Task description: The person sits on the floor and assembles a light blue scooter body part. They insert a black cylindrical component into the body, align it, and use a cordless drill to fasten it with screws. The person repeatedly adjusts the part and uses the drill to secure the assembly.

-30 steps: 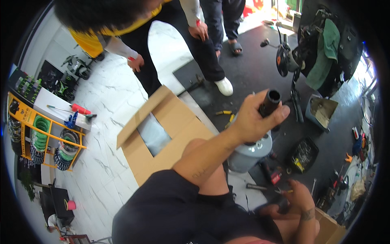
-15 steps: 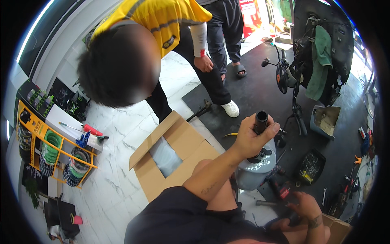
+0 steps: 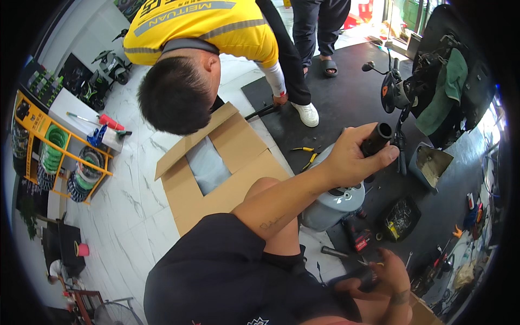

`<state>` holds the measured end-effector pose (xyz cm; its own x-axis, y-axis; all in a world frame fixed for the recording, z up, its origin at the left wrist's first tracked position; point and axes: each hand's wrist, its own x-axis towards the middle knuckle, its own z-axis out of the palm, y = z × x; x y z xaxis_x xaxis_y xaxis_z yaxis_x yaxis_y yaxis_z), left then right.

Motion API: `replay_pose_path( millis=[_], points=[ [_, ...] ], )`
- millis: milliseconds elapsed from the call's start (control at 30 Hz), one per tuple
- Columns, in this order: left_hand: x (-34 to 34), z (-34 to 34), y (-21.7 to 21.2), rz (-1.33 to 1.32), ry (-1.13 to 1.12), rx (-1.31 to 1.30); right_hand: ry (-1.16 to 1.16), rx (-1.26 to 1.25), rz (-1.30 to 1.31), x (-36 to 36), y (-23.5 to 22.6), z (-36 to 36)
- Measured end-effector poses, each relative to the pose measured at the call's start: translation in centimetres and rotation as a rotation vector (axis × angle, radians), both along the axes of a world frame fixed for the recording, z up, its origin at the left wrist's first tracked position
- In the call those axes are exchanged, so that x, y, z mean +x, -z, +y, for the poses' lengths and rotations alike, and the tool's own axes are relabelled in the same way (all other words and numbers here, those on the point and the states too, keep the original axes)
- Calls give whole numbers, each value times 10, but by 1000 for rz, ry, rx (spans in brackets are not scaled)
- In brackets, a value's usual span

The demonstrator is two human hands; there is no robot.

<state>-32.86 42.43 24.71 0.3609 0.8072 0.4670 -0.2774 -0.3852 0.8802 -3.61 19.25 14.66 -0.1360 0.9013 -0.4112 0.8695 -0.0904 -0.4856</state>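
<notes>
My left hand is wrapped round a black tube, its open end facing up. Below that forearm stands a glossy light-grey scooter body part, partly hidden by the arm; whether the tube is joined to it I cannot tell. At the lower right my right hand has its fingers bent round what looks like a small yellow-handled tool, mostly hidden. A red and black power tool lies beside the grey part. Near it on the floor is a dark cylindrical piece.
An open cardboard box is at my left, with a person in yellow bending over it. Yellow-handled pliers lie on the dark mat. A black tray of small parts and a partly dismantled scooter are at the right.
My view has shifted. The left hand has carried the black tube rightward over the grey part. The right hand has closed in near the small tool. The person in yellow now reaches to a black bar.
</notes>
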Motion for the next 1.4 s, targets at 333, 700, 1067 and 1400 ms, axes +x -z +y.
replay_pose_path(
  millis=[333,700,1067,1400],
  points=[
    [1,-4,-4,-31,35,18,-22,-4,-19,-2,3,4],
    [0,0,-2,-1,7,60,-16,-4,-14,-2,6,3],
    [0,1,-2,5,-7,44,2,3,-3,4,12,1],
    [1,-1,-2,-10,-5,36,-1,-12,-16,3,10,1]
  ],
)
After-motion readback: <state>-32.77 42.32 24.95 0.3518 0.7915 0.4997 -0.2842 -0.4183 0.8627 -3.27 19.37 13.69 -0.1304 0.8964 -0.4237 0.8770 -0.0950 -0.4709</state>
